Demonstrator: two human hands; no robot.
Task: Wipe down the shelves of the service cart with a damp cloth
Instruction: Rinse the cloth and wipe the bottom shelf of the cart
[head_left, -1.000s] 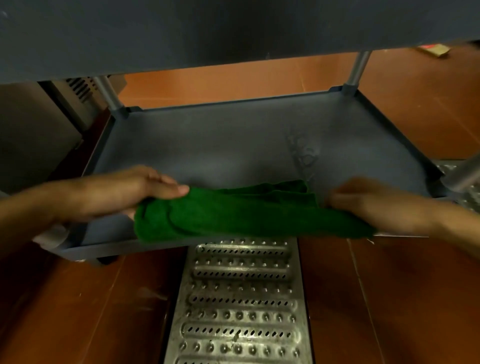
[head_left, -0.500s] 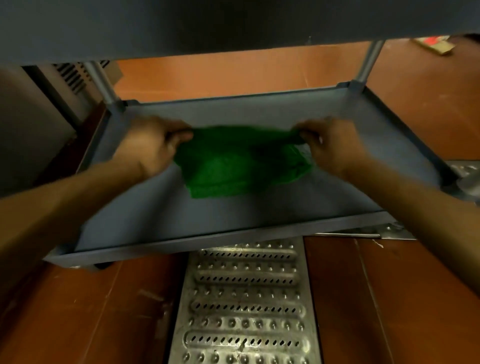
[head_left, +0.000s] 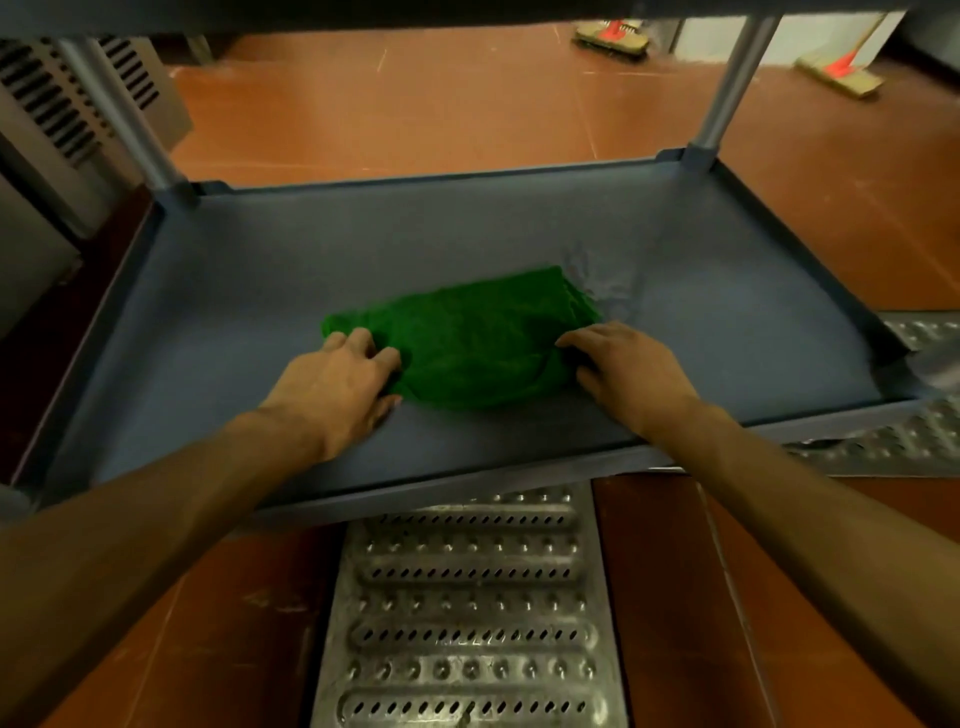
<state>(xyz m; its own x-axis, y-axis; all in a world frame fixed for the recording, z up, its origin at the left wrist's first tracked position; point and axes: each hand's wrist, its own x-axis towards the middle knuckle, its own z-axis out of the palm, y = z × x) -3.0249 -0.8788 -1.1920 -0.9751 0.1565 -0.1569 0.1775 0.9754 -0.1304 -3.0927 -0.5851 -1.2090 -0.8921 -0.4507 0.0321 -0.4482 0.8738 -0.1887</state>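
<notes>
A green cloth (head_left: 470, 332) lies folded in the middle of the cart's grey lower shelf (head_left: 234, 291). My left hand (head_left: 337, 382) rests on the cloth's near-left corner with its fingers curled onto the fabric. At the near-right edge my right hand (head_left: 626, 371) presses on the cloth, fingers spread over it. A wet streak (head_left: 605, 280) shines on the shelf just right of the cloth. The shelf above runs dark along the top of the frame.
Grey posts (head_left: 730, 88) stand at the shelf's back corners. A metal drain grate (head_left: 467, 618) lies in the red tiled floor under the near rim. Brooms (head_left: 615, 39) lie on the floor far behind. A vented metal cabinet (head_left: 62, 104) stands at the left.
The cloth was carried from the near rim into the shelf and laid down flat. Both hands came back toward me and now sit on its near corners.
</notes>
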